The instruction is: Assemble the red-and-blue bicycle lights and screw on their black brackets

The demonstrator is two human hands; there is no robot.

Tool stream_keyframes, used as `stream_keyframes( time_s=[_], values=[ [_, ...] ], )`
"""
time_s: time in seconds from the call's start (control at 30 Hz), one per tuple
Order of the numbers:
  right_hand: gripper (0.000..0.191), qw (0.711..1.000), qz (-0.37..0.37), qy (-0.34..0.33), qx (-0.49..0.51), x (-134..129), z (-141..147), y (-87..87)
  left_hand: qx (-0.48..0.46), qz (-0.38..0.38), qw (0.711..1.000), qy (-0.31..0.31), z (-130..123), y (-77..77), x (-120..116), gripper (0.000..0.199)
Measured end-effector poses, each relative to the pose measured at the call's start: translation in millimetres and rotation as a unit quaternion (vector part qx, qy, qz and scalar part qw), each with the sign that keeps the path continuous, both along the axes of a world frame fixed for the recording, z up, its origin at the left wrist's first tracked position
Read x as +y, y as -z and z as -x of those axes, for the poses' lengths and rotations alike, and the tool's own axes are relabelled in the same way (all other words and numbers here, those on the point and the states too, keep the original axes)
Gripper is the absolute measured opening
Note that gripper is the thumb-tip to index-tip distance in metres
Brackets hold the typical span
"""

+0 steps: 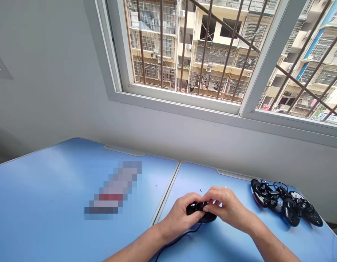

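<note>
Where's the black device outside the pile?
Head view, lower centre: the device is held between the left hand and right hand, right of the table seam.

Passage between right fingers (216, 195) and devices (290, 210)

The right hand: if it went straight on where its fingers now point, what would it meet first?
The right hand would most likely meet the black mouse first; its fingertips seem to touch it. Beyond that, the left hand lies roughly in line, though depth is unclear.
</note>
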State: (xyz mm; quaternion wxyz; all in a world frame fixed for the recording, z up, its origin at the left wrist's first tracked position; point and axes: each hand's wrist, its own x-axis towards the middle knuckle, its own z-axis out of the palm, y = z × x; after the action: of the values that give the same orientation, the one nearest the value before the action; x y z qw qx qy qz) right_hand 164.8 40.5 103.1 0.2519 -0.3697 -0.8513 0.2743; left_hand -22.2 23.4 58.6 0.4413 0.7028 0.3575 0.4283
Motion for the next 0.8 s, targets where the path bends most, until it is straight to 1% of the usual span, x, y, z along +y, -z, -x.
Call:
stream_keyframes(
  time_s=[0.1,0.27,0.33,0.4,0.47,0.53,0.57,0.6,0.7,0.8],
  values=[
    [0.016,1.0,0.009,0.0,0.009,0.2,1.0,1.4,-0.009,0.002,1.0,0.0,-0.3,0.6,0.2,0.016],
    [0.016,0.998,0.059,0.002,0.023,-1.6,1.9,-2.9,-0.018,-0.002,1.0,-0.001,-0.8,2.9,0.1,0.01],
    [0.019,0.996,0.081,-0.004,0.031,0.8,-0.5,-5.7,-0.024,0.0,1.0,-0.005,-1.2,4.2,0.3,0.007],
    [0.023,0.995,0.087,0.01,0.045,7.8,-4.7,-4.8,-0.027,0.003,1.0,-0.015,-1.3,5.3,0.8,0.004],
    [0.022,0.997,0.047,0.056,0.04,18.7,-9.2,1.6,-0.021,0.005,0.999,-0.027,-1.1,6.0,1.3,0.001],
    [0.018,0.993,-0.043,0.109,-0.014,30.2,-12.0,12.5,-0.011,0.007,0.999,-0.034,-0.7,6.3,1.7,0.001],
    [0.018,0.988,-0.085,0.114,-0.059,35.0,-12.4,18.5,-0.008,0.007,0.999,-0.036,-0.6,6.4,1.9,0.002],
    [0.018,0.985,-0.1,0.116,-0.08,38.7,-12.0,24.2,-0.007,0.007,0.999,-0.036,-0.5,6.5,2.1,0.003],
    [0.019,0.98,-0.117,0.101,-0.121,43.4,-7.3,36.4,-0.01,0.001,0.999,-0.033,-0.9,6.6,2.1,0.005],
    [0.031,0.969,-0.155,0.082,-0.173,44.3,-0.8,41.5,-0.008,-0.001,0.999,-0.036,-1.5,5.7,1.3,0.005]
  ],
)
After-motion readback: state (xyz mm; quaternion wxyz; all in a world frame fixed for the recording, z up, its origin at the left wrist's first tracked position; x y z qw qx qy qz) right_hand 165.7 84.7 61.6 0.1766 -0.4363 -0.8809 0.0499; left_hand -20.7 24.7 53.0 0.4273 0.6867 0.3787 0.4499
